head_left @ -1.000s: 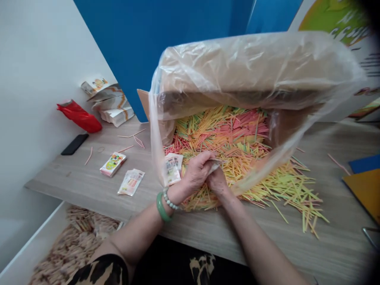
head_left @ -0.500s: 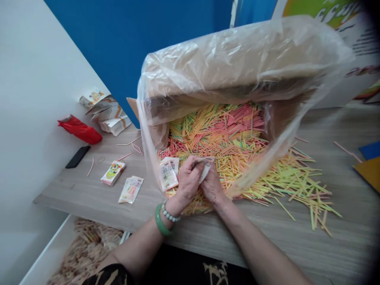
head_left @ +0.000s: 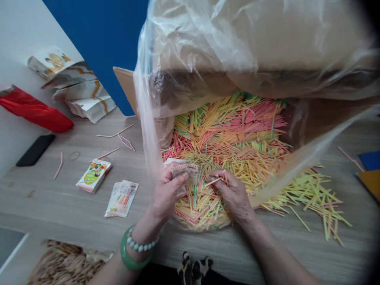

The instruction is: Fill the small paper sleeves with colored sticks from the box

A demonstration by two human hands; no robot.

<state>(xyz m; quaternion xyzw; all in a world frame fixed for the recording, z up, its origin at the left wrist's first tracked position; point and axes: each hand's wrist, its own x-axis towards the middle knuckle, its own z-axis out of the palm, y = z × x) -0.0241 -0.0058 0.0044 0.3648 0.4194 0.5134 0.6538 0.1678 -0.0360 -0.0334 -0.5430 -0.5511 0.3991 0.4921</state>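
Observation:
My left hand (head_left: 164,194) pinches a small printed packet (head_left: 191,170) between thumb and fingers, over the near left part of the colored sticks. Beneath it another printed packet (head_left: 181,192) partly shows, mostly covered by the hand. To the right, my right hand (head_left: 234,194) is closed on a few thin sticks (head_left: 215,181), just above the heap. The heap of thin sticks (head_left: 243,142), pink, orange, yellow and green, spills out of a cardboard box (head_left: 252,35) lined with a clear plastic bag (head_left: 145,118).
Left on the table (head_left: 89,213) lie a stack of printed packets (head_left: 94,175), overlapping packets (head_left: 122,198) and a black phone-like object (head_left: 35,150). Behind are a red pouch (head_left: 35,109) and folded cartons (head_left: 89,103). Loose sticks (head_left: 323,202) spread at right. A filled container (head_left: 68,263) sits below.
My hands, earlier together around a packet, have come apart; the left keeps a packet and the right now holds a few sticks. The view has moved closer to the box.

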